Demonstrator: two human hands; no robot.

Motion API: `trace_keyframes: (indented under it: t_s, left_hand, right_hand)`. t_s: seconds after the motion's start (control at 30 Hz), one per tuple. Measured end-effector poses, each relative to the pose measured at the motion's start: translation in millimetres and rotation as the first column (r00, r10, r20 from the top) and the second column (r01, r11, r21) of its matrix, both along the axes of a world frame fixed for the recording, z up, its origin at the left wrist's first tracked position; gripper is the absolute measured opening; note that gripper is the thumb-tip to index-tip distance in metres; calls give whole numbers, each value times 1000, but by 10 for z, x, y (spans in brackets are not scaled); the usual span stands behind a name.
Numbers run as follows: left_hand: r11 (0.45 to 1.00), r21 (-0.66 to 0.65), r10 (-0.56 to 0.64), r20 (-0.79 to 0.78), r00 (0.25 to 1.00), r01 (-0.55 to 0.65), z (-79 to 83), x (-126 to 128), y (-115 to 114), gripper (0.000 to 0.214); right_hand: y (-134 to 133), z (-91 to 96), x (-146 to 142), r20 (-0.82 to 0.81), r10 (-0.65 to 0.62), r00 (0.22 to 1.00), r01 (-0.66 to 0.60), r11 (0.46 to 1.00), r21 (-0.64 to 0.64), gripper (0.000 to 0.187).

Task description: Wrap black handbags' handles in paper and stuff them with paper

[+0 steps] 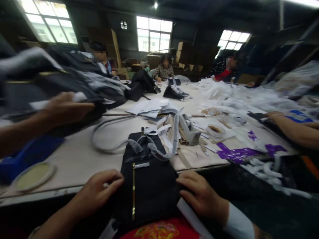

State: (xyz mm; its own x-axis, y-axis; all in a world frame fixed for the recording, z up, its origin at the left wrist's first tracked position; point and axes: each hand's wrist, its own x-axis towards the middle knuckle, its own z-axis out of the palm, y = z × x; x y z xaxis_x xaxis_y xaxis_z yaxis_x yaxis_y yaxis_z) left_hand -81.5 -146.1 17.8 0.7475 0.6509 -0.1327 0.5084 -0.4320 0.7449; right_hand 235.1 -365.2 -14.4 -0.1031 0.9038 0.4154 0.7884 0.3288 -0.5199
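A black backpack (154, 186) lies at the near table edge, leaning toward my lap. Down its front runs a gold zipper (134, 196) with a wrapped pull at the top. My left hand (106, 186) is closed on the bag's left side, thumb and fingers pinched together. On the opposite side, my right hand (199, 192) grips the edge, some fingers hidden behind it. Wrapped straps (171, 151) curve from the bag's top over the table. A white strip (191, 215) sticks out below my right hand.
Co-workers' hands reach in at left (64, 106) and right (276, 119). Piled black bags (74, 86) stand at left, above a blue bin (32, 152). Ahead are paper sheets (154, 106), card strips (169, 129) and a tape roll (214, 130). White plastic wrapping (231, 93) covers the far right.
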Motion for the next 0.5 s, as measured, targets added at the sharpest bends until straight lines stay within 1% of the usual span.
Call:
trace_keyframes:
  t_s: [0.03, 0.07, 0.1, 0.13, 0.17, 0.2, 0.23, 0.3, 0.37, 0.43, 0.5]
  left_hand:
    - [996, 62, 62, 27, 998, -63, 66, 79, 46, 24]
    - [985, 113, 123, 54, 991, -128, 97, 152, 106, 26]
    - [965, 149, 203, 83, 976, -214, 95, 214, 181, 27]
    - [928, 166, 314, 130, 941, -332, 65, 261, 267, 27]
    - [879, 138, 431, 176, 885, -456, 14, 294, 362, 28]
    - [819, 77, 545, 206, 813, -569, -50, 312, 460, 28]
    - [783, 47, 600, 203, 774, -620, -119, 316, 554, 30]
    - [726, 1, 674, 194, 713, -687, -253, 293, 712, 34]
    - [695, -4, 706, 190, 682, -719, -354, 240, 794, 34]
    - [673, 20, 722, 199, 663, -739, -403, 183, 780, 33]
    - [667, 53, 720, 209, 661, -743, -396, 144, 679, 32]
  right_hand:
    - [35, 14, 31, -18, -57, 998, 57, 998, 13, 30]
    - [83, 16, 43, -30, -88, 996, 88, 996, 19, 29]
    - [137, 10, 33, -38, -90, 995, 91, 995, 27, 28]
    - [190, -1, 2, -42, -72, 997, 74, 997, 33, 28]
    - [238, -14, -44, -40, -41, 998, 43, 998, 37, 28]
    - [277, -26, -96, -31, -5, 1000, 6, 999, 40, 28]
    - [308, -36, -147, -18, 32, 999, -31, 999, 42, 29]
    - [352, -46, -211, 4, 91, 996, -91, 995, 43, 30]
    - [381, -43, -201, 2, 119, 993, -119, 992, 36, 30]
    - [392, -29, -129, -13, 98, 995, -98, 995, 26, 29]
    - [370, -2, -28, -26, 50, 998, -49, 999, 6, 26]
